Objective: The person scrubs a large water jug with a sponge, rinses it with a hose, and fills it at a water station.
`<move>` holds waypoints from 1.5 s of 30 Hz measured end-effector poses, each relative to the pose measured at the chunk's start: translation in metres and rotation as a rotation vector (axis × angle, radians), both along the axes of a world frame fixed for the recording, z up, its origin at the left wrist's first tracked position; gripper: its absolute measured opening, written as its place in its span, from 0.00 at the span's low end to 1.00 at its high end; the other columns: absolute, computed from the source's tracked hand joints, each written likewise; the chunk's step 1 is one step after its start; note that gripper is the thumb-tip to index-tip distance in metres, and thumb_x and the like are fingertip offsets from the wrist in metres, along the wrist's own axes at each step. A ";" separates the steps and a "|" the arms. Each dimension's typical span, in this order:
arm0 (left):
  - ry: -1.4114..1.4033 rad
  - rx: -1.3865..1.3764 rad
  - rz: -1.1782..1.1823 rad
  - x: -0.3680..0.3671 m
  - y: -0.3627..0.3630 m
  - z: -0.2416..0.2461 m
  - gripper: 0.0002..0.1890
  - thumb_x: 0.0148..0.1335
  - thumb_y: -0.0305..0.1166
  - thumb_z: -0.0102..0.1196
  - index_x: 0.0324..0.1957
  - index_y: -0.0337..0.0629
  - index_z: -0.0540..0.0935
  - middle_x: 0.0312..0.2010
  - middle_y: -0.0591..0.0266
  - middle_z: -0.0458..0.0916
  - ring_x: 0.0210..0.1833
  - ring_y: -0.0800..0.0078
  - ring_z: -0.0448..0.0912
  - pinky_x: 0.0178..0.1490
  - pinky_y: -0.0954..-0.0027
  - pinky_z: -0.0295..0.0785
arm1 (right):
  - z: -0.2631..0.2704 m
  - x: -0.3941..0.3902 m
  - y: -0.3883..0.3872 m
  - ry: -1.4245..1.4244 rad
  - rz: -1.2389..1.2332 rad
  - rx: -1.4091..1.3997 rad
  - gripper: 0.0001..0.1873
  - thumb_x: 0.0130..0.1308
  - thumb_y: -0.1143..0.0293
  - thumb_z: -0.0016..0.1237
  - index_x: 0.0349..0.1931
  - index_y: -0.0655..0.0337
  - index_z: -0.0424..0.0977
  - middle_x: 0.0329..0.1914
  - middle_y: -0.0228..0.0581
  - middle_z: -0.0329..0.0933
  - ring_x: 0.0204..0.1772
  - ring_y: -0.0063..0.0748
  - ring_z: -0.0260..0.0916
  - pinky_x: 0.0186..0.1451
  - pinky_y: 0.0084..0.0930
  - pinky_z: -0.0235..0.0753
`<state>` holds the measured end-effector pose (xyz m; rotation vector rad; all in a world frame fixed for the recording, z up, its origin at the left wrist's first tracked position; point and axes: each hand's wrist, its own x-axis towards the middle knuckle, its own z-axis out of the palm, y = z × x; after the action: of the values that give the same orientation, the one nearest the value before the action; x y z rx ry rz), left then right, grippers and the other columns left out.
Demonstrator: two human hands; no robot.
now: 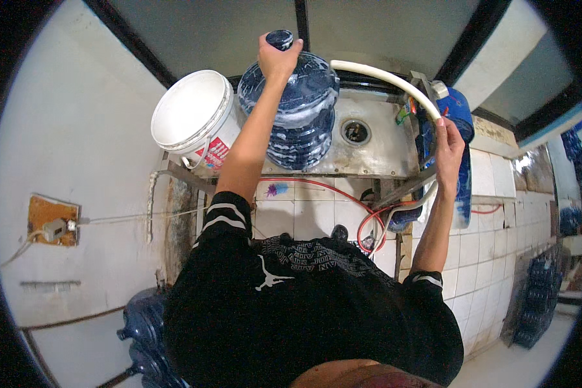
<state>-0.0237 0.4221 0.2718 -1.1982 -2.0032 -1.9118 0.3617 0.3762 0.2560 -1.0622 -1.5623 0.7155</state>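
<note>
A large blue plastic water jug (303, 121), streaked with white suds, stands on a stainless steel sink counter (380, 157). My left hand (277, 58) is at the top of the jug, its fingers closed round the dark neck (279, 40). On the right, my right hand (448, 145) grips a white hose (393, 77). The hose arches up and to the left, and its free end is beside the jug's upper right side. Whether water runs from it I cannot tell. A round drain (355, 132) lies in the counter right of the jug.
A white plastic bucket (189, 109) stands left of the jug. Blue containers (458, 111) are beyond the counter's right end. A red hose (320, 182) loops below the counter. More blue jugs (145, 315) are at lower left. A wall socket with a plug (56, 230) is at left.
</note>
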 end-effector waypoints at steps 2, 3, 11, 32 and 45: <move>-0.016 -0.003 0.072 0.004 0.005 -0.001 0.27 0.37 0.39 0.68 0.39 0.34 0.76 0.33 0.48 0.82 0.38 0.52 0.80 0.46 0.59 0.73 | 0.005 -0.011 0.007 0.032 0.061 -0.018 0.14 0.68 0.64 0.46 0.42 0.69 0.74 0.28 0.27 0.70 0.32 0.15 0.59 0.33 0.14 0.59; -0.028 -0.002 0.114 0.006 0.003 -0.001 0.24 0.36 0.38 0.68 0.36 0.34 0.77 0.32 0.48 0.82 0.37 0.52 0.81 0.45 0.59 0.73 | 0.008 -0.017 0.010 0.054 0.112 -0.029 0.15 0.68 0.63 0.47 0.41 0.68 0.74 0.26 0.25 0.67 0.30 0.14 0.57 0.31 0.13 0.57; -0.052 0.286 0.118 0.001 -0.100 -0.011 0.18 0.37 0.29 0.67 0.32 0.34 0.76 0.30 0.56 0.81 0.32 0.71 0.79 0.40 0.70 0.73 | 0.015 -0.048 0.006 0.058 0.387 -0.049 0.14 0.67 0.65 0.48 0.41 0.68 0.75 0.28 0.27 0.70 0.31 0.15 0.59 0.34 0.14 0.60; -0.456 0.836 0.475 0.008 -0.321 -0.063 0.13 0.50 0.19 0.61 0.38 0.36 0.73 0.31 0.64 0.78 0.34 0.77 0.75 0.41 0.75 0.71 | 0.006 -0.158 -0.103 -0.104 0.813 -0.071 0.17 0.65 0.63 0.50 0.44 0.69 0.76 0.33 0.33 0.77 0.37 0.19 0.68 0.40 0.18 0.67; -0.636 0.956 0.384 -0.006 -0.373 -0.093 0.11 0.49 0.21 0.59 0.36 0.35 0.73 0.33 0.54 0.81 0.38 0.68 0.79 0.48 0.70 0.71 | 0.004 -0.121 -0.102 -0.112 0.671 -0.045 0.16 0.67 0.65 0.48 0.44 0.70 0.76 0.34 0.32 0.76 0.36 0.19 0.65 0.41 0.17 0.66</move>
<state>-0.0296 0.0494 0.1786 0.0309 -1.0111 -2.6646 0.2408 0.2746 0.2605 -0.6005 -2.0300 1.1558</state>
